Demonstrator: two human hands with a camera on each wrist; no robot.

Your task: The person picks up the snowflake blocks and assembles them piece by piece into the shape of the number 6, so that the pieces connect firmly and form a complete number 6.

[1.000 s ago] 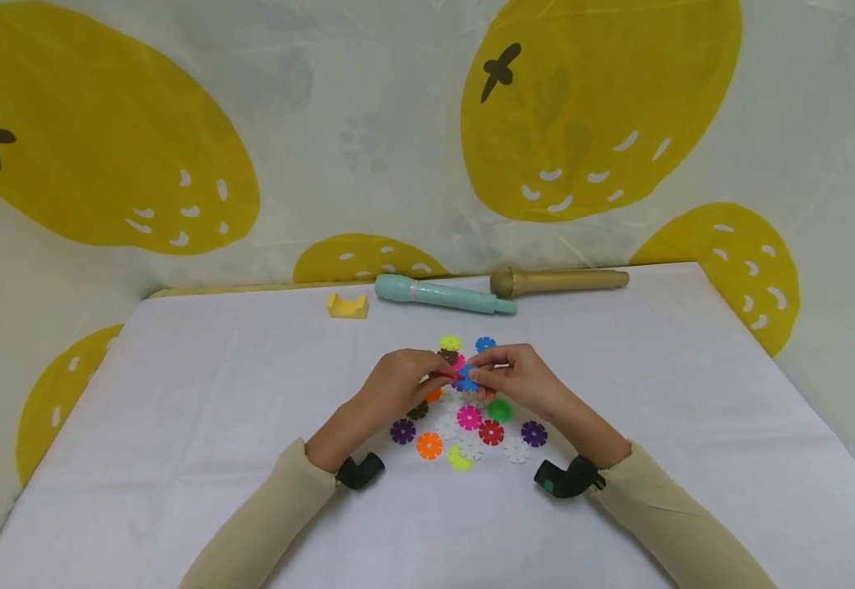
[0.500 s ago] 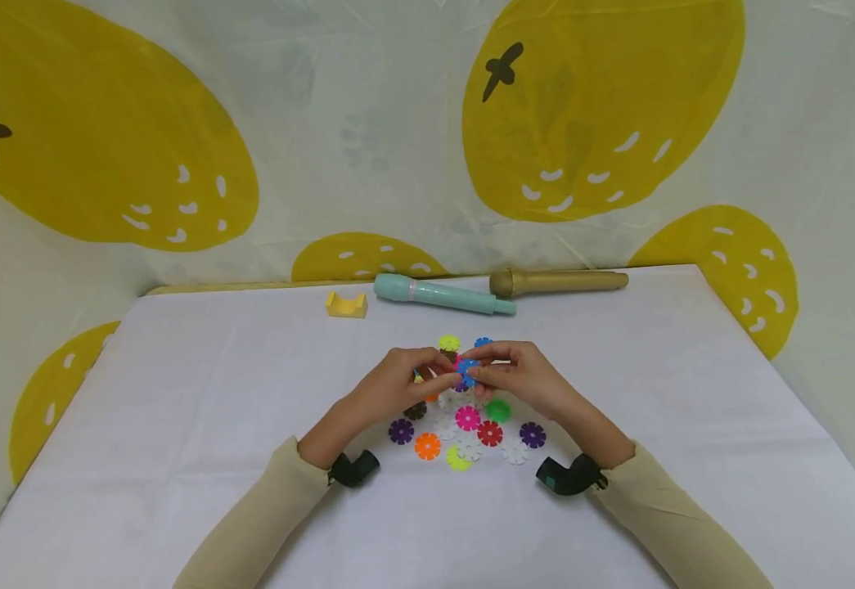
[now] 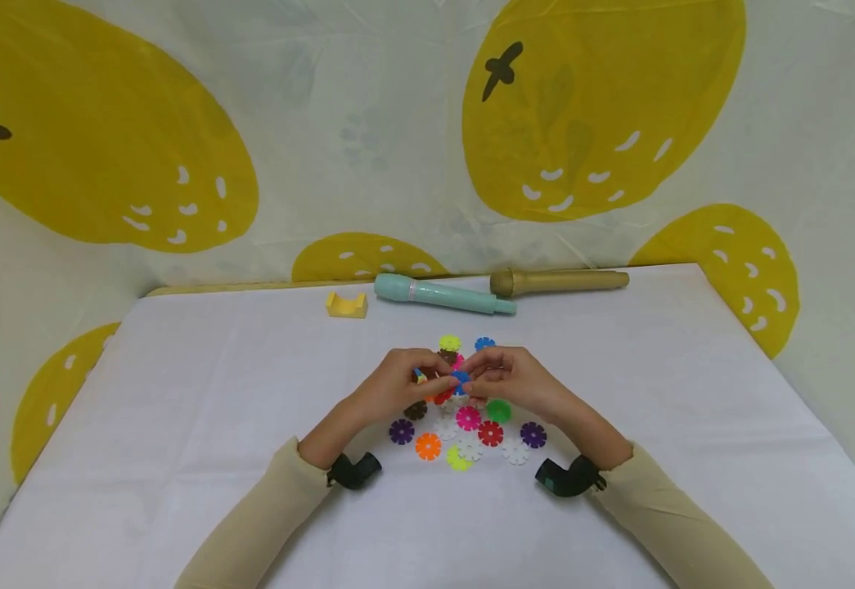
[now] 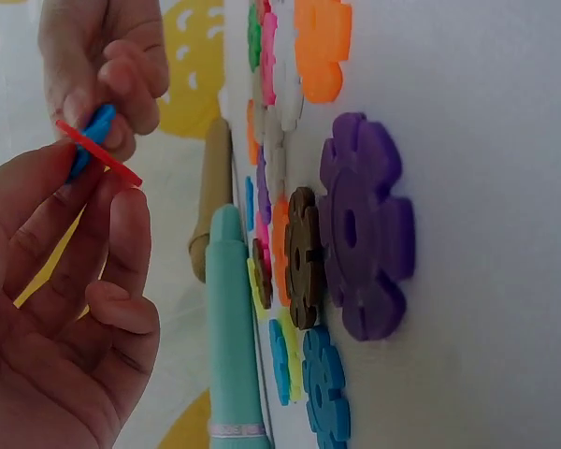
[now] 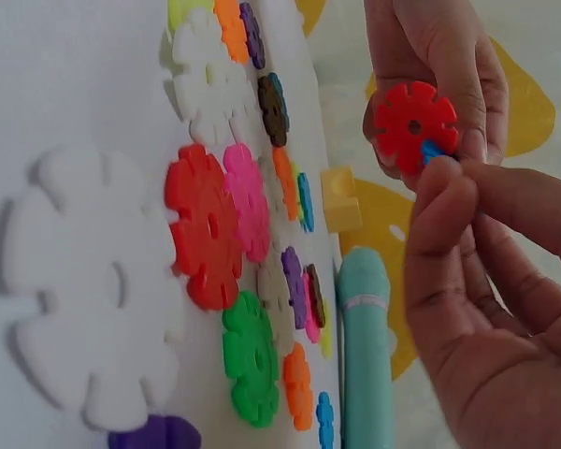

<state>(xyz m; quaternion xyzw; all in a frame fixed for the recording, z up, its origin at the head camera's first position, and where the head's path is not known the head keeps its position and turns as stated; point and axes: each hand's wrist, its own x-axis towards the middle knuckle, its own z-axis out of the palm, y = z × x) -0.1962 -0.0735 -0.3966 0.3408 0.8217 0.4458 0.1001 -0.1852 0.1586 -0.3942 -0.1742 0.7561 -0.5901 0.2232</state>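
Note:
A red interlocking disc (image 5: 415, 127) and a blue interlocking disc (image 3: 460, 382) cross at an angle between my hands, above loose discs. They look slotted together, though fingertips hide part of the joint. My left hand (image 3: 399, 383) pinches the red disc, its thumb also against the blue one. From the other side, thumb and finger of my right hand (image 3: 519, 380) pinch the blue disc's edge. Beneath lie flower-shaped discs with notched rims, among them a green disc (image 3: 498, 411), a pink disc (image 3: 468, 418) and a purple disc (image 4: 365, 229).
Behind the discs lie a teal microphone-shaped stick (image 3: 445, 295) and a gold microphone-shaped stick (image 3: 560, 282). A yellow notched block (image 3: 346, 305) stands left of them. White cloth covers the table (image 3: 177, 409), and a patterned curtain (image 3: 368, 123) hangs behind its far edge.
The blue disc has shifted slightly left and nearer to me. The red disc has turned and now shows below it. My right fingers have moved down along the blue disc's edge.

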